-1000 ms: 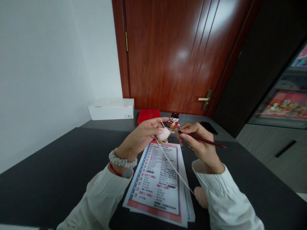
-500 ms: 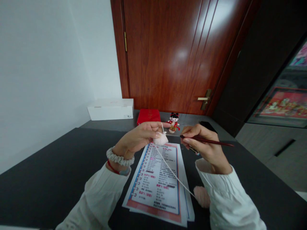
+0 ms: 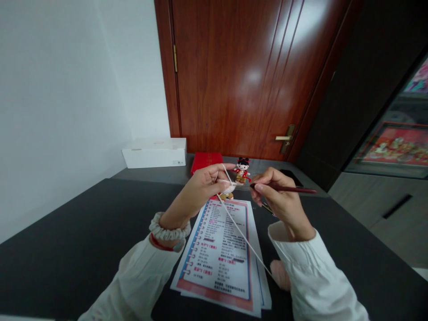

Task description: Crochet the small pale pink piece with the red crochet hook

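Note:
In the head view, my left hand [image 3: 202,183] pinches a small pale crochet piece [image 3: 229,188] between thumb and fingers. Its index finger points right, with yarn looped over it. My right hand [image 3: 279,194] grips a crochet hook [image 3: 299,190] by its dark red handle, pen-fashion. The hook's thin tip reaches left toward the piece; I cannot tell whether it sits in a stitch. From the left hand a pale yarn strand [image 3: 241,232] runs down to a pinkish yarn ball [image 3: 279,273], partly behind the right sleeve.
Printed pattern sheets [image 3: 220,254] lie under the hands on the dark table [image 3: 83,232]. Behind stand a crocheted doll [image 3: 242,169], a red box [image 3: 206,161] and a white box [image 3: 155,154]. A black flat object [image 3: 290,177] lies beyond the right hand.
The crochet piece has risen and turned in my left fingers, uncovering something tan and red behind it. My right hand has shifted slightly left and up with the hook.

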Available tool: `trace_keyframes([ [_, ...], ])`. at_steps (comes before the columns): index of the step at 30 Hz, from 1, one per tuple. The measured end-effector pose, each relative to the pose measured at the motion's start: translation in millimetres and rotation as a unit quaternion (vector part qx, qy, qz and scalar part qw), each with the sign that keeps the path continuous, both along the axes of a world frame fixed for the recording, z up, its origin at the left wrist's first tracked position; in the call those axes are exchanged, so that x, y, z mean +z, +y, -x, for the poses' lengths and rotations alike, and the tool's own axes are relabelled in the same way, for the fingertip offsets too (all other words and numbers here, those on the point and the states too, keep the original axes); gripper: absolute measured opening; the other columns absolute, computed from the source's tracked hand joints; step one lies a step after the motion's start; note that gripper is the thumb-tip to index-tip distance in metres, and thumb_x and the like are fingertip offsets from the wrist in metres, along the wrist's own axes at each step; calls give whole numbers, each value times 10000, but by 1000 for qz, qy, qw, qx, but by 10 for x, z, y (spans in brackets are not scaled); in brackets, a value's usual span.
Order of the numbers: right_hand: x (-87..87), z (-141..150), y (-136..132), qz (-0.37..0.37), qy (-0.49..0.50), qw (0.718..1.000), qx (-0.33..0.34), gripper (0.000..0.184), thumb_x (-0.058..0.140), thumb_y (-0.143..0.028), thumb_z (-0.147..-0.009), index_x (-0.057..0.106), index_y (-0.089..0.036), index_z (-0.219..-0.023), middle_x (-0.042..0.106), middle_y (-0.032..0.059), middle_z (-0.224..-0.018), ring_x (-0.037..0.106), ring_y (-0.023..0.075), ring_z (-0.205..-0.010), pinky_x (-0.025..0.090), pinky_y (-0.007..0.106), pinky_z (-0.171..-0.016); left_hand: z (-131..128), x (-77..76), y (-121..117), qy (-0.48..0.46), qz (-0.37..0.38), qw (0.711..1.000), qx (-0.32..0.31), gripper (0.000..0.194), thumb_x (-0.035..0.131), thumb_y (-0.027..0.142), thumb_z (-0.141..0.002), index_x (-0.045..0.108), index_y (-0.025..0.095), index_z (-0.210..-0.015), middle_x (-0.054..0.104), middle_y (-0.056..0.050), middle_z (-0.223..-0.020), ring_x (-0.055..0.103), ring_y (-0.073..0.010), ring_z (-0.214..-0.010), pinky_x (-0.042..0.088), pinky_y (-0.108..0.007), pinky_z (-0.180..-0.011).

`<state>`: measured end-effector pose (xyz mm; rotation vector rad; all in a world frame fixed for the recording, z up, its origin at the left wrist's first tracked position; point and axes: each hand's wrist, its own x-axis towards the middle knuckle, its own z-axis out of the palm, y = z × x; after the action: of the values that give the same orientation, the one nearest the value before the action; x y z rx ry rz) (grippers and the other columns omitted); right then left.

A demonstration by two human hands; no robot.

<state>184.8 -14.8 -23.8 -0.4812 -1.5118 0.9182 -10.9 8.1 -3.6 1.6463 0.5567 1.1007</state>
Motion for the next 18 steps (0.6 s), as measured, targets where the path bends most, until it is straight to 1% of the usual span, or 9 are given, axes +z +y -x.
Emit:
trace_keyframes([
  [2,6,-2,-32,-16,-9,999,-29,127,656,-216,-829,566,-195,-741,602,-40,-605,505,92,-495,387,218,-453,-25,4,-3,15,-28,999,16,433,636,160,-786,584,139,-1215,573,37,-689,576,-107,-653,459,-258,-688],
  [5,16,7,-69,-32,-21,998,-51,114,646,-202,-841,566,-195,-760,590,-40,-623,504,93,-526,384,220,-470,-42,24,-14,31,-50,998,36,427,629,158,-789,575,121,-1211,571,33,-689,581,-120,-671,463,-273,-703],
  [11,14,29,-80,-72,-79,988,-108,102,618,-196,-872,556,-208,-791,582,-42,-684,512,86,-568,392,222,-509,-61,71,-53,37,-35,997,60,442,611,160,-796,546,90,-1227,555,41,-683,570,-110,-661,457,-260,-695],
  [14,45,71,-118,-113,-129,971,-166,109,596,-195,-886,545,-212,-791,569,-46,-676,505,84,-571,392,222,-528,-81,83,-46,38,-48,994,89,456,607,147,-792,545,77,-1238,568,34,-686,570,-110,-673,459,-261,-716],
  [18,104,171,-186,-179,-204,931,-246,107,569,-159,-894,521,-212,-814,587,-33,-710,537,87,-595,412,218,-547,-130,104,-34,35,-62,989,131,442,607,153,-794,558,73,-1226,586,22,-686,568,-114,-658,457,-260,-680],
])
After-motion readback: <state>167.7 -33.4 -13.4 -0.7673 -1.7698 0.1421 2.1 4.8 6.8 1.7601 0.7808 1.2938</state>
